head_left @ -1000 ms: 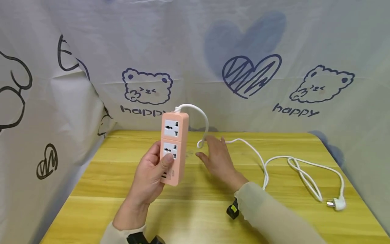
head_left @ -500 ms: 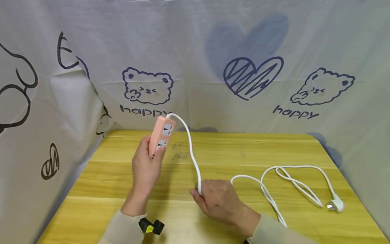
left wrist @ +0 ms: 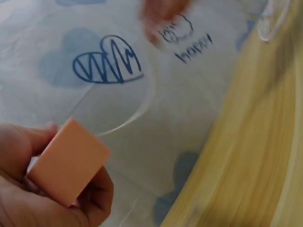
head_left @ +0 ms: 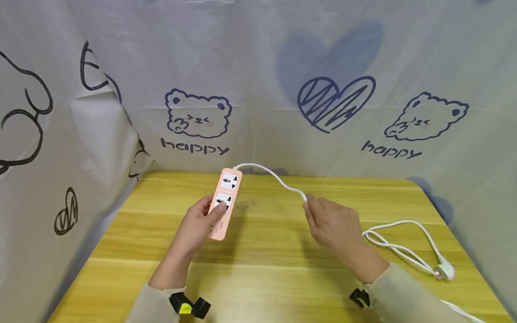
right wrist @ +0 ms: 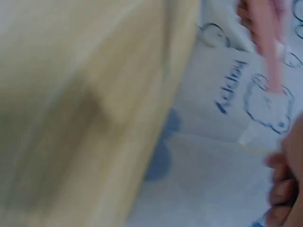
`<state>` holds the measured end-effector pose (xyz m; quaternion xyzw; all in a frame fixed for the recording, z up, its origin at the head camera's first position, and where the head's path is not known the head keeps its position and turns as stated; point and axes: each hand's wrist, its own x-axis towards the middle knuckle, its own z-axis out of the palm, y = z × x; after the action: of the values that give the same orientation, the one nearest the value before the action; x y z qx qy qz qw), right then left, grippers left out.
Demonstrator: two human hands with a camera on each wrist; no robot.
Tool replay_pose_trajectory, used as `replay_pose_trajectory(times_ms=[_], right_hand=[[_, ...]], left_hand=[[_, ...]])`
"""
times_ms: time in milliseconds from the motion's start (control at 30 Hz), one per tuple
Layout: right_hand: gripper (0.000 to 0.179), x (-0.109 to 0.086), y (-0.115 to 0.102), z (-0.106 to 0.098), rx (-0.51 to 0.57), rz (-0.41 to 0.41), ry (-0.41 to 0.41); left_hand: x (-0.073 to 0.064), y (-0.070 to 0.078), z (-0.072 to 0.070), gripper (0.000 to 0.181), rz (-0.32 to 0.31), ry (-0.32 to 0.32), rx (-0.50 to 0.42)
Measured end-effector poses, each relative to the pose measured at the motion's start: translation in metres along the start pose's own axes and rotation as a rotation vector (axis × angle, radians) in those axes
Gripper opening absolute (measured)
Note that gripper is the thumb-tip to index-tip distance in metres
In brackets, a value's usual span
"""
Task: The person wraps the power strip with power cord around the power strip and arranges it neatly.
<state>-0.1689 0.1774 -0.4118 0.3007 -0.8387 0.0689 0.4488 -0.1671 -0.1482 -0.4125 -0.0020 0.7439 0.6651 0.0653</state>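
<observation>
Wooden table (head_left: 258, 287) fills lower frame. Left hand (head_left: 197, 228) grasping pink power strip (head_left: 228, 191), left of centre; right hand (head_left: 333, 224) pinching white cord (head_left: 282, 183), right of centre. Plug (head_left: 446, 268) lower right. Step, I judge: straightening cord; next calls for freeing far loops. Left wrist view shows strip's blank end (left wrist: 70, 161), unseen from head.

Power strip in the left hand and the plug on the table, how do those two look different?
The power strip is mostly pink, while the plug is white. The power strip is long and boxy; the plug is smaller and stubbier. The left hand grips the power strip above the table, whereas the plug lies on it. Both have white cord attached.
</observation>
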Motion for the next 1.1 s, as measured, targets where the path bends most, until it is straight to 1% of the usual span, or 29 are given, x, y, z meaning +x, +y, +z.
replay_pose_trajectory(times_ms=[33,67,100,133,167,200,267,300,333,367,400,433,467,533,567,633,700,733,767,833,933,1000,1100], right_hand=[[0.026,-0.004,-0.003,0.005,-0.024,-0.034,-0.082],[0.020,-0.008,-0.007,0.009,-0.037,-0.081,-0.161],[0.015,-0.010,-0.013,0.012,-0.043,-0.135,-0.235],[0.011,-0.011,-0.020,0.013,-0.043,-0.191,-0.303],[0.011,-0.010,-0.028,0.013,-0.038,-0.254,-0.368],[0.010,-0.007,-0.037,0.011,-0.029,-0.319,-0.430],[0.009,0.002,-0.054,0.005,0.004,-0.432,-0.516],[0.007,0.008,-0.062,0.002,0.024,-0.477,-0.542],[0.006,0.015,-0.068,-0.003,0.048,-0.518,-0.564],[0.007,0.023,-0.073,-0.007,0.076,-0.551,-0.592],[0.009,0.031,-0.076,-0.011,0.106,-0.568,-0.609],[0.012,0.040,-0.077,-0.015,0.137,-0.573,-0.609],[0.014,0.048,-0.076,-0.018,0.166,-0.568,-0.612],[0.015,0.065,-0.067,-0.024,0.235,-0.517,-0.637],[0.016,0.072,-0.061,-0.025,0.282,-0.472,-0.639],[0.017,0.082,-0.045,-0.026,0.372,-0.367,-0.619],[0.019,0.087,-0.030,-0.026,0.453,-0.251,-0.608],[0.017,0.088,-0.023,-0.026,0.487,-0.195,-0.586],[0.015,0.089,-0.018,-0.026,0.513,-0.137,-0.566],[0.014,0.087,-0.009,-0.026,0.544,-0.021,-0.528],[0.012,0.083,-0.002,-0.022,0.614,0.147,-0.489],[0.014,0.078,0.000,-0.016,0.662,0.241,-0.486],[0.021,0.064,0.001,-0.004,0.709,0.360,-0.496]], left_hand=[[-0.001,0.001,0.002,0.048,-0.004,-0.018,-0.054],[-0.001,0.003,0.004,0.048,0.009,-0.022,-0.066],[-0.002,0.005,0.007,0.049,0.036,-0.016,-0.037],[-0.002,0.006,0.010,0.049,0.085,0.003,0.043],[-0.001,0.007,0.014,0.050,0.150,0.025,0.166],[-0.001,0.007,0.018,0.052,0.222,0.056,0.314],[0.000,0.006,0.026,0.054,0.379,0.140,0.642],[0.000,0.004,0.029,0.053,0.450,0.178,0.781],[0.000,0.002,0.032,0.051,0.519,0.203,0.896],[0.000,-0.001,0.034,0.051,0.582,0.205,0.980],[0.000,-0.003,0.036,0.050,0.629,0.189,1.037],[0.000,-0.005,0.037,0.048,0.668,0.154,1.079],[-0.001,-0.007,0.037,0.045,0.699,0.106,1.102],[-0.002,-0.009,0.037,0.037,0.751,-0.015,1.092],[-0.003,-0.010,0.037,0.035,0.776,-0.080,1.056],[-0.004,-0.010,0.037,0.032,0.805,-0.207,0.941],[-0.007,-0.009,0.037,0.033,0.816,-0.291,0.810],[-0.009,-0.008,0.038,0.036,0.816,-0.319,0.751],[-0.011,-0.007,0.038,0.038,0.800,-0.340,0.696],[-0.016,-0.005,0.039,0.042,0.750,-0.355,0.619],[-0.023,-0.003,0.040,0.047,0.662,-0.339,0.514],[-0.027,-0.002,0.041,0.048,0.611,-0.312,0.428],[-0.031,0.000,0.044,0.049,0.552,-0.243,0.296]])
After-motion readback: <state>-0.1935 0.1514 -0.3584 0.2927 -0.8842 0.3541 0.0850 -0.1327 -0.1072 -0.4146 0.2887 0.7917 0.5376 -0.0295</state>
